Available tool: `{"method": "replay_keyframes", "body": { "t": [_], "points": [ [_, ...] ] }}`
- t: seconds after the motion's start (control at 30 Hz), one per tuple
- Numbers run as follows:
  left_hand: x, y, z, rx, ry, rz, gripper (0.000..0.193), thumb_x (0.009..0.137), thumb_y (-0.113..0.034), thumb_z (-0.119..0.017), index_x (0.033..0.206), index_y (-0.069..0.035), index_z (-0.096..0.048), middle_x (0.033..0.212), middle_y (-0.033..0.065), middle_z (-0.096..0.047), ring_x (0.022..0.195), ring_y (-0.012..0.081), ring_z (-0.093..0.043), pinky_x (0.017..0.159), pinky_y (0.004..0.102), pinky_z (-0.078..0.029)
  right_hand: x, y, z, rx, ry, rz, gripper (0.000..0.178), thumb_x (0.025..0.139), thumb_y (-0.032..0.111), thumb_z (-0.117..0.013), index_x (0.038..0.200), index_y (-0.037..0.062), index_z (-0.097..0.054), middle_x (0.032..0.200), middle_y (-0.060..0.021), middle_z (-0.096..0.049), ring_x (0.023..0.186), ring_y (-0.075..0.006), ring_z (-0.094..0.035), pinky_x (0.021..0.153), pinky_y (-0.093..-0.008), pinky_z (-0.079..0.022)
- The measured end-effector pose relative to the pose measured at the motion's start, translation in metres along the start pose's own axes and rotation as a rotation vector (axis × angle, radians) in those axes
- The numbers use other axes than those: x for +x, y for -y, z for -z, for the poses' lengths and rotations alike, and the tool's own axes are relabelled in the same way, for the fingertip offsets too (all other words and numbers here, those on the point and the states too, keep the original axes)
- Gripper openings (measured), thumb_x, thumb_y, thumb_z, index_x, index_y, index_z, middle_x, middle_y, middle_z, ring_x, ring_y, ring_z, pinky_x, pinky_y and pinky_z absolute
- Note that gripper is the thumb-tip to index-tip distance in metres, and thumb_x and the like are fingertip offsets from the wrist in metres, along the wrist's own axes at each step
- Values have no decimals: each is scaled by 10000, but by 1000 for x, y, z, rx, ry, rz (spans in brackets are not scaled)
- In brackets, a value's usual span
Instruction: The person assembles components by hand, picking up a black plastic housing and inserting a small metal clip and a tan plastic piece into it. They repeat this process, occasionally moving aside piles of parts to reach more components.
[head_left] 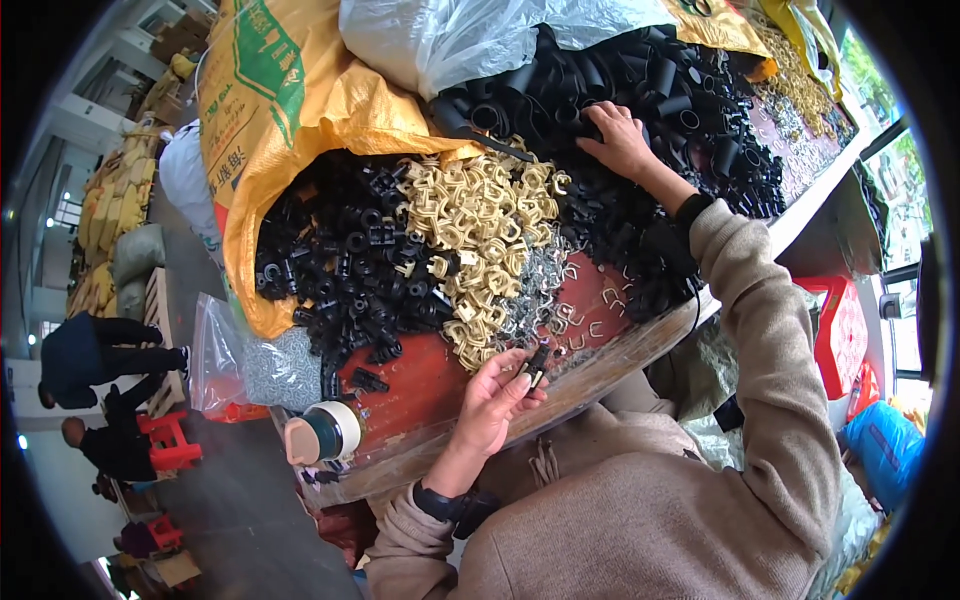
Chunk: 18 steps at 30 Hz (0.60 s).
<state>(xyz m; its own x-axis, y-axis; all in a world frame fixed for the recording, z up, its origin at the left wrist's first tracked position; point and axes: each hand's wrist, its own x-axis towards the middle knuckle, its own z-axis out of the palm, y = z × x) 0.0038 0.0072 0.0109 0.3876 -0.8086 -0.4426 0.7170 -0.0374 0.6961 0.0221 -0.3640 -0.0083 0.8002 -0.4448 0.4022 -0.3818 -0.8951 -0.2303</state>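
Near the table's front edge, my left hand (497, 398) is closed on a small black plastic fitting (537, 366), held between thumb and fingers. My right hand (622, 142) reaches over the pile of black plastic tubes (665, 75) at the back, its thumb apart from its fingers and the fingertips touching the pile. Between my hands lie a heap of cream plastic clips (485, 240) and loose metal U-shaped pins (538, 300). To the left, a mound of small black fittings (360, 260) spills out of a yellow woven sack (290, 110).
A lidded cup (322, 434) stands at the table's left corner, near a bag of small grey pieces (283, 368). Clear plastic sheeting (470, 40) covers the back. Red stools (172, 440) and people are on the floor to the left; a red plastic stool (838, 335) is at right.
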Motion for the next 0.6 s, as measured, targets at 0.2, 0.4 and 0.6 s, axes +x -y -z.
{"method": "replay_keyframes", "body": {
  "t": [0.2, 0.4, 0.6],
  "points": [
    [-6, -1, -1, -21, -43, -27, 308, 798, -114, -530, 1063, 9, -433, 904, 137, -566, 724, 158, -575, 639, 227, -480, -27, 16, 36, 248, 5, 137, 439, 663, 298, -616, 986, 48, -457, 889, -110, -501, 888, -281, -460, 755, -377, -347],
    [-15, -18, -1, -64, -39, -121, 285, 791, -101, -538, 1036, 24, -461, 878, 118, -569, 710, 149, -569, 621, 222, -475, -99, 97, 105, 843, 447, 464, 403, 626, 197, -659, 953, 19, -502, 823, -110, -509, 736, -256, -519, 636, -316, -416],
    [-21, -15, -11, 74, 66, -32, 293, 765, -87, -576, 1011, 43, -483, 801, 75, -568, 656, 113, -548, 580, 208, -454, -140, 131, 104, 992, 576, 531, 400, 652, 190, -661, 984, 26, -509, 843, -115, -513, 759, -267, -523, 662, -333, -425]
  ]
}}
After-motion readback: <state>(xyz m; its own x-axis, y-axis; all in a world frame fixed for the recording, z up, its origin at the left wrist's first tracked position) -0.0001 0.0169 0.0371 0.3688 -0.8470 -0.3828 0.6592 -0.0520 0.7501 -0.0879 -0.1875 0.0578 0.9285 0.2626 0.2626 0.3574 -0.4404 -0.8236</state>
